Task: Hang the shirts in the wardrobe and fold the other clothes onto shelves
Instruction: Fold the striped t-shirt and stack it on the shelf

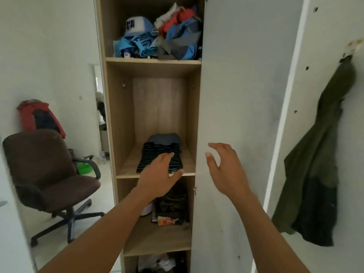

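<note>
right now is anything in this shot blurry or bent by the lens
Head view: the green jacket at the right edge is smeared; the wardrobe sides lean from wide-angle distortion; the striped shirt and both hands, left and right, read fairly sharp; light is soft, no glare.

Colours at the open wardrobe

Black folded shirt (160, 157) with turquoise stripes, oak-brown shelf (126, 170), brown office chair (45, 170), olive-green jacket (323, 154), white-and-blue cap (137, 26).

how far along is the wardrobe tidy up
Done: a folded striped top lies on the middle shelf, with grey folded clothing behind it. In hand: nothing; left hand and right hand are open. Left: the jumbled pile on the top shelf.
</note>
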Available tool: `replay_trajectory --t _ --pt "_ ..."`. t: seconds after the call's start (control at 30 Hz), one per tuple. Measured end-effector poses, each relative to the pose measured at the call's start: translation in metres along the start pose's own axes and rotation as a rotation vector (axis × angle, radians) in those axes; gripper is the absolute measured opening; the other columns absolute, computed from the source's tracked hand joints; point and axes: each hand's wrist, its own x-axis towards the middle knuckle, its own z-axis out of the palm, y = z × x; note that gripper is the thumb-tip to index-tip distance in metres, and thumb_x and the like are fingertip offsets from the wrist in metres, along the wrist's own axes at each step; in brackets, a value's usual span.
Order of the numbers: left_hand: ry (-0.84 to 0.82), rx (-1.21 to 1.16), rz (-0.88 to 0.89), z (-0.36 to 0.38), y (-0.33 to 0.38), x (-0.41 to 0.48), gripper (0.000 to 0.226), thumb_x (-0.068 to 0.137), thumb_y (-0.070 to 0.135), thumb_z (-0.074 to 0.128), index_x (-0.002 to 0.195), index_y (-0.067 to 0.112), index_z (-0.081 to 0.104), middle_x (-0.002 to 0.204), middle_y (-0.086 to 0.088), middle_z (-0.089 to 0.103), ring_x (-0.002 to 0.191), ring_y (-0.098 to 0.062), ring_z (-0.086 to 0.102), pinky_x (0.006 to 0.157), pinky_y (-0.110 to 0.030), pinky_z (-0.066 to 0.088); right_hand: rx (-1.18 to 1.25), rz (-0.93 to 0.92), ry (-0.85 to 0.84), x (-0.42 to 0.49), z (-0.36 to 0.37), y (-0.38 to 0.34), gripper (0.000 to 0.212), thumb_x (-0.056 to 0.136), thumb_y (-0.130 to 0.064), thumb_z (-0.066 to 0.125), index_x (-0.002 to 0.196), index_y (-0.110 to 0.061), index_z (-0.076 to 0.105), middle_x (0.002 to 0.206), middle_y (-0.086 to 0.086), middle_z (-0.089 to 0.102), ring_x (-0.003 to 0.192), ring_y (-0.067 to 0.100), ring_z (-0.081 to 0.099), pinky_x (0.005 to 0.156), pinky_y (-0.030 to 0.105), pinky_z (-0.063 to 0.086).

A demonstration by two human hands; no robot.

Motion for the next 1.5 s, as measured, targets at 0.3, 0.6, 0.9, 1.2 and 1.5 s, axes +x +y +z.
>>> replay_trajectory --t 0.3,0.6,0.9,1.2,1.5 --pt "0.126 -0.123 0.311 -0.014 0.143 0.009 0.097 0.087 0.07 0.053 0.158 0.031 0.0 0.162 -0.002 0.024 0.145 -0.019 0.028 0.115 -0.045 0.034 0.218 0.102 0.382 -0.005 -0.131 0.022 0.02 0.101 -0.034 0.051 0.117 -0.028 0.062 0.097 -0.029 0.058 0.088 -0.01 0.058 0.071 0.006 0.047" --pt "0.278 0.109 0.45 0.005 0.23 0.01 0.11 0.075 0.076 0.06 0.156 0.038 -0.004 0.167 -0.002 0.001 0.154 -0.027 0.004 0.117 -0.06 0.024 0.535 0.255 -0.231 -0.016 -0.15 0.089 0.054 0.085 -0.081 0.016 0.126 -0.061 0.044 0.154 -0.014 0.04 0.14 0.015 0.041 0.116 0.058 0.03" --pt "0.301 0.312 0.138 0.013 0.233 -0.014 0.12 0.07 0.075 0.068 0.157 0.035 -0.003 0.166 -0.003 -0.014 0.153 -0.032 -0.006 0.121 -0.058 0.016 0.695 0.128 -0.438 -0.015 -0.144 0.078 0.049 0.093 -0.062 0.004 0.119 -0.076 0.043 0.155 -0.03 0.018 0.142 -0.008 0.011 0.117 0.04 0.004" --pt "0.444 0.58 -0.137 -0.031 0.147 -0.053 0.122 0.065 0.069 0.076 0.158 0.027 0.01 0.167 -0.009 0.007 0.152 -0.038 0.005 0.118 -0.064 0.012 0.671 -0.076 -0.635 0.009 -0.063 0.017 0.062 0.095 -0.068 0.017 0.149 -0.045 0.034 0.161 -0.017 0.017 0.143 0.002 0.019 0.112 0.028 0.017" --pt "0.225 0.914 -0.348 -0.048 0.045 -0.054 0.149 0.062 0.069 0.079 0.153 0.002 -0.018 0.159 -0.019 -0.031 0.146 -0.042 -0.028 0.116 -0.063 -0.012 0.401 -0.034 -0.681 0.034 0.068 0.019 0.084 0.095 -0.058 0.05 0.158 -0.036 0.0 0.167 -0.001 -0.004 0.153 0.02 0.002 0.122 0.046 0.015"
